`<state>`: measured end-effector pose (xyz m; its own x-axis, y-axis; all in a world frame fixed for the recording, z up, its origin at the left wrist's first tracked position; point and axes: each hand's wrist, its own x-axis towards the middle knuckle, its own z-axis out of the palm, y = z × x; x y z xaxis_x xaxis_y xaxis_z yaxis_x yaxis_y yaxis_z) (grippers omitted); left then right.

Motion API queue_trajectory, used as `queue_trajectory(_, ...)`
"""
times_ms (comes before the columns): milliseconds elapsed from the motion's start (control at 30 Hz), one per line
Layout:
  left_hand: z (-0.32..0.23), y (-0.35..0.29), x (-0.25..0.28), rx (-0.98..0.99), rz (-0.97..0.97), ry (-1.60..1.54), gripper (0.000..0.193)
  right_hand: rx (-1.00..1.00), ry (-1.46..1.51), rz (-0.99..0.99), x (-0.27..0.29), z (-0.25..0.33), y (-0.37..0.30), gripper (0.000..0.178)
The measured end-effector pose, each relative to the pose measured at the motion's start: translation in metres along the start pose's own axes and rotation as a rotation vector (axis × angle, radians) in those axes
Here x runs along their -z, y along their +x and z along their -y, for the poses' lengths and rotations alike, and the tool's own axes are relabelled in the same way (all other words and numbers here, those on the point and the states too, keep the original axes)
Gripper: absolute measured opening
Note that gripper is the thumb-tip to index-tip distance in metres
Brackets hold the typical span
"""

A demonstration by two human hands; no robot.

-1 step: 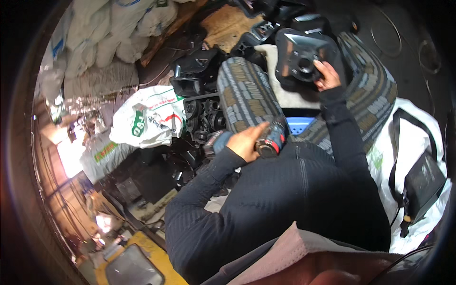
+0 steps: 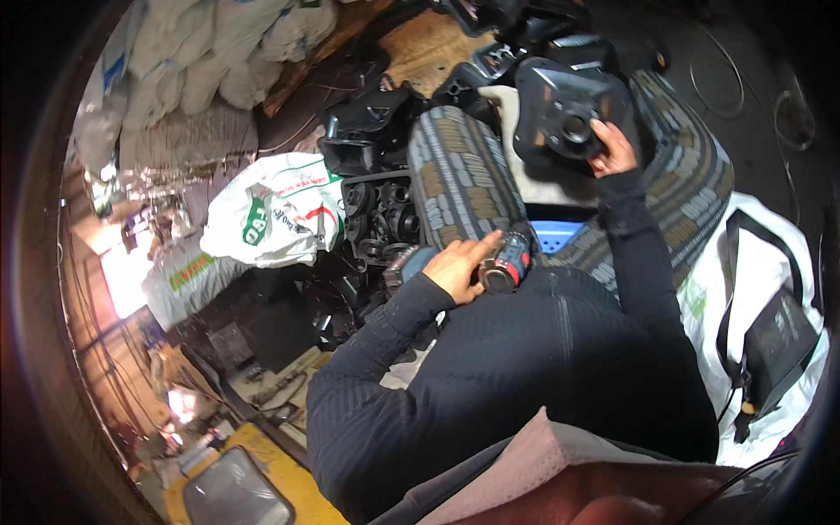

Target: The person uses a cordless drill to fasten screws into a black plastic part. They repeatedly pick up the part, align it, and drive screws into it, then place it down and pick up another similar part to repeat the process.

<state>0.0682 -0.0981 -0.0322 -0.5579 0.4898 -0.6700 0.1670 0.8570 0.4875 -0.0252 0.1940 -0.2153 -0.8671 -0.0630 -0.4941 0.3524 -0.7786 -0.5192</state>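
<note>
My left hand is closed around a cordless drill with a dark body and red marks, lying across my lap. The drill's blue-grey battery end shows beyond the wrist. My right hand grips a black plastic housing by its round raised collar, thumb and fingers at the collar's right side. The housing is broad and squarish with rounded corners, held above a pale cloth or pad between my knees. My patterned trouser legs spread to either side of it.
A crate of round black parts stands left of my left leg. Beside it lies a white plastic bag. More black housings are heaped ahead. A blue perforated stool or basket shows between my legs. A white sack lies at right.
The housing and my right hand have shifted slightly right and nearer. The whole view has moved a little. My left hand keeps its hold on the drill.
</note>
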Motion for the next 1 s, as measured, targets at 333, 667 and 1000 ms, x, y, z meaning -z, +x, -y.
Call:
queue_trajectory(333, 0.033, 0.043, 0.084, -0.258, -0.812, -1.010, 0.036, -0.163, 0.189, 0.393, -0.149, 0.015, -0.010, 0.040)
queue_trajectory(667, 0.291, 0.207, 0.183, 0.392, -1.066, -1.507, 0.037, -0.263, -0.202, -0.382, -0.017, -0.011, -0.016, 0.031)
queue_trajectory(1000, 0.344, 0.312, 0.139, 0.673, -1.410, -0.600, 0.054, -0.282, -0.356, -0.374, -0.008, -0.039, 0.000, 0.023)
